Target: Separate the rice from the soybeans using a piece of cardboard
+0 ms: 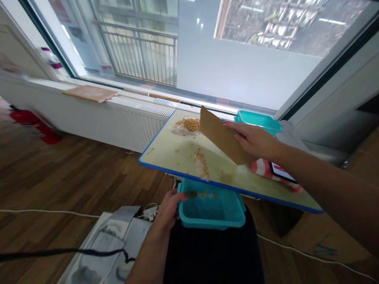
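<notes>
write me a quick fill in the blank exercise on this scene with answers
Of the left hand and the right hand, the one holding the brown cardboard sheet is the ____ one.
The edging around the table is coloured ____.
Counting the held plastic tub and the plastic tub by the window, ____ teal tubs show.
The cylinder of the fire extinguisher is coloured ____.

Missing words: right; blue; two; red

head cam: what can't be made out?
All in head view:
Left hand: some fingers, hidden by the near tub.
Grain pile: any part behind the cardboard, which hides it.
Far tub: lower wall, partly behind the right hand.
Screen: contents too small to read.
Fire extinguisher: markings blurred.
</notes>
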A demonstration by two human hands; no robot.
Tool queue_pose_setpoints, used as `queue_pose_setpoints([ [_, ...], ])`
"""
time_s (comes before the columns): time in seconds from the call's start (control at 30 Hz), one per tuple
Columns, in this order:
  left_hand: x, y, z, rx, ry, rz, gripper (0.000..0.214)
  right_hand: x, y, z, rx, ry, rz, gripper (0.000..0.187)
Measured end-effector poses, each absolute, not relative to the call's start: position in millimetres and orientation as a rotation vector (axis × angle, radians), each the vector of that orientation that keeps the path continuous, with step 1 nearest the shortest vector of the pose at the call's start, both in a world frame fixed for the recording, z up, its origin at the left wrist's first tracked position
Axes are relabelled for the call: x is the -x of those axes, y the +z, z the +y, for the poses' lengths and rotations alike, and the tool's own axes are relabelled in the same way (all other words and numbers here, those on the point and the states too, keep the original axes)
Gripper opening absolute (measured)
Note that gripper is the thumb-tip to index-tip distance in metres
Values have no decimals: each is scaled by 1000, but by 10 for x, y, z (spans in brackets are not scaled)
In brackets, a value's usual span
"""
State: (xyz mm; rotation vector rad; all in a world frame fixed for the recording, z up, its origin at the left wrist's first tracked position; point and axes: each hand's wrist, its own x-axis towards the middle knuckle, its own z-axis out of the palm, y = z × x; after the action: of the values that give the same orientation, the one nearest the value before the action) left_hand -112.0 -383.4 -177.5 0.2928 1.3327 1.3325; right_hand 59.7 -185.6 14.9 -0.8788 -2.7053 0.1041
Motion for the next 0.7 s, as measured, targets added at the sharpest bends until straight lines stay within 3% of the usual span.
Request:
queue_pose_setpoints([
  [0.17, 974, -1823, -3813, -273, 1283, 1284, 19, -742, 134, -2027, 1101, 73, -2629, 43],
  [0.7, 892, -1822, -3841, -296, 1294, 1289, 13, -422, 131, -2394, 1320, 366, -2304, 42],
])
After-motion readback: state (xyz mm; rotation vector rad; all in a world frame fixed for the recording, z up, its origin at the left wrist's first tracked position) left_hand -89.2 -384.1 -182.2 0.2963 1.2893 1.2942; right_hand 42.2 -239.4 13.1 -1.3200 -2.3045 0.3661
